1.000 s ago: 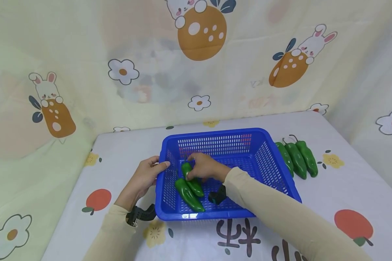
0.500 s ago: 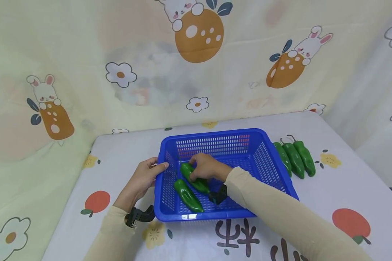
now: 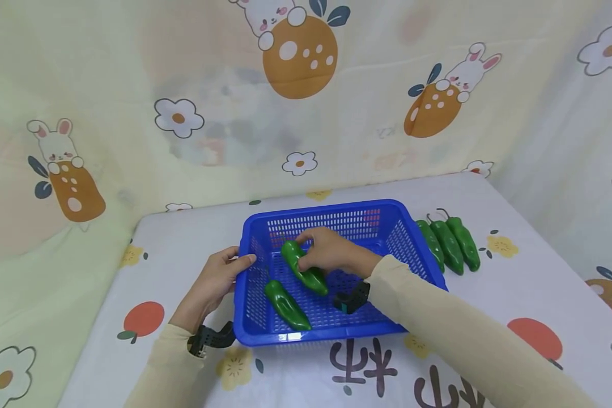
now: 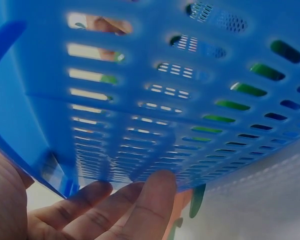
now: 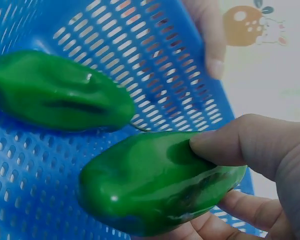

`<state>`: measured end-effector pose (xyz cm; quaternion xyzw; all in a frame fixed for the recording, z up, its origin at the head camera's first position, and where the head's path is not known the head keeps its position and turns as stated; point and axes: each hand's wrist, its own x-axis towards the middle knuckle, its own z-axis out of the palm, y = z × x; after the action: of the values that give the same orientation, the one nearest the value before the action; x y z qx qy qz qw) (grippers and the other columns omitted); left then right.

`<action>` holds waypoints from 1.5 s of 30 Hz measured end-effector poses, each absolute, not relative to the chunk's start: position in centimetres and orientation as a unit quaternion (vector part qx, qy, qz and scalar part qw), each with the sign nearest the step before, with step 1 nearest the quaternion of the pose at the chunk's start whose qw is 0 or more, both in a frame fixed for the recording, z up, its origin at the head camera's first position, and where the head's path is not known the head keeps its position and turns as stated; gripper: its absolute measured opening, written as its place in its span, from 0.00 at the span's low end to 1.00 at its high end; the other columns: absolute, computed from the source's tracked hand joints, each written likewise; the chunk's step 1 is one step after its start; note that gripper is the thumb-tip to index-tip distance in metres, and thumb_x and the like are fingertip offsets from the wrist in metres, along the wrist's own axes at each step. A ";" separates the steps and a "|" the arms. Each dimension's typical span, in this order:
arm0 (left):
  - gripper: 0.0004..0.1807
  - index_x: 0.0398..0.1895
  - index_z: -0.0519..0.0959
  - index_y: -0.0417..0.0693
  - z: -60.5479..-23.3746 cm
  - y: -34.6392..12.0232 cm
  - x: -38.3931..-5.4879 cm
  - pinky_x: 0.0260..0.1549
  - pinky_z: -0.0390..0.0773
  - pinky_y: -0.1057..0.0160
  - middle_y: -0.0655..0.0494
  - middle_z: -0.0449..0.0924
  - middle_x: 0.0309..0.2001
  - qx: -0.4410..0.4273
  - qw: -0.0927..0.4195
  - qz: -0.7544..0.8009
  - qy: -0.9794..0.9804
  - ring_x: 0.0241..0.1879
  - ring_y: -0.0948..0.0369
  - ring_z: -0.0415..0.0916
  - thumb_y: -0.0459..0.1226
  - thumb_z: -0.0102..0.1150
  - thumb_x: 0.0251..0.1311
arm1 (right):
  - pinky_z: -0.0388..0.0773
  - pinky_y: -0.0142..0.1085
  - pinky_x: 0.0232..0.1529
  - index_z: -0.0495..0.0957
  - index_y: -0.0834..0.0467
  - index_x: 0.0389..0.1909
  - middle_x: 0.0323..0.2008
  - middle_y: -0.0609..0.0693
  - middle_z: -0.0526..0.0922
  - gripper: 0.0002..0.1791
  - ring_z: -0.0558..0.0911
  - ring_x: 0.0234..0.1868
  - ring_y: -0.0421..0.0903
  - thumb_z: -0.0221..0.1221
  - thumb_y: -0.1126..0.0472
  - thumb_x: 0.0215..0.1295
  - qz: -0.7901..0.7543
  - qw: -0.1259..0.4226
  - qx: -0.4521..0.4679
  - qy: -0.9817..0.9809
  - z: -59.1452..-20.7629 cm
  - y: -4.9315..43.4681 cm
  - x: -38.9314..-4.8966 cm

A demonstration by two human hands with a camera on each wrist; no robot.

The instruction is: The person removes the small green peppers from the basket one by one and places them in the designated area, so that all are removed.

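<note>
Inside a blue plastic basket (image 3: 336,331), my right hand (image 3: 327,249) grips a green pepper (image 3: 306,273). The right wrist view shows the thumb across the top of this pepper (image 5: 150,182) and the fingers beneath it. A second green pepper (image 3: 287,306) lies on the basket floor, nearer the left wall. My left hand (image 3: 216,283) holds the basket's left rim, thumb over the top. In the left wrist view, the fingers of the left hand (image 4: 115,210) lie against the outside of the slotted wall (image 4: 125,105).
Several green peppers lie side by side on the table right of the basket, among them a dark green pepper (image 3: 447,246). A printed white cloth (image 3: 173,255) covers the table, and a patterned curtain (image 3: 224,85) hangs behind it.
The gripped pepper has come away from the other pepper, shifting to the right and up with my right hand. My left hand keeps hold of the rim. The head view has turned slightly right.
</note>
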<state>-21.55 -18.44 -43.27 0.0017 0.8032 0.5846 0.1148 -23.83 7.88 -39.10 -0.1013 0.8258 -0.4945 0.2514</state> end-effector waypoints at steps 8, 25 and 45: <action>0.25 0.68 0.74 0.38 -43.1 -18.5 -21.5 0.40 0.91 0.53 0.35 0.85 0.53 0.003 0.114 0.587 0.801 0.43 0.50 0.90 0.44 0.56 0.77 | 0.91 0.43 0.39 0.72 0.64 0.69 0.42 0.61 0.78 0.35 0.84 0.39 0.51 0.70 0.69 0.59 -0.521 0.232 -0.086 0.817 -37.9 10.0 -22.8; 0.25 0.69 0.73 0.38 -43.1 -18.2 -21.2 0.40 0.91 0.54 0.36 0.85 0.53 0.005 0.112 0.585 0.803 0.43 0.50 0.89 0.44 0.56 0.77 | 0.90 0.44 0.37 0.69 0.65 0.71 0.40 0.59 0.82 0.37 0.86 0.37 0.50 0.70 0.66 0.60 -0.533 0.195 -0.081 0.819 -37.2 15.0 -20.4; 0.25 0.69 0.73 0.38 -43.1 -18.3 -21.0 0.39 0.91 0.56 0.37 0.85 0.53 0.004 0.113 0.585 0.803 0.42 0.52 0.89 0.44 0.56 0.77 | 0.90 0.46 0.36 0.63 0.67 0.75 0.41 0.59 0.79 0.41 0.84 0.37 0.50 0.69 0.65 0.62 -0.537 0.158 -0.060 0.827 -36.3 19.7 -17.6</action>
<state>-21.03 -18.25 -43.06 0.0041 0.8032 0.5849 0.1130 -17.63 19.75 -36.30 -0.0599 0.8265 -0.5370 0.1579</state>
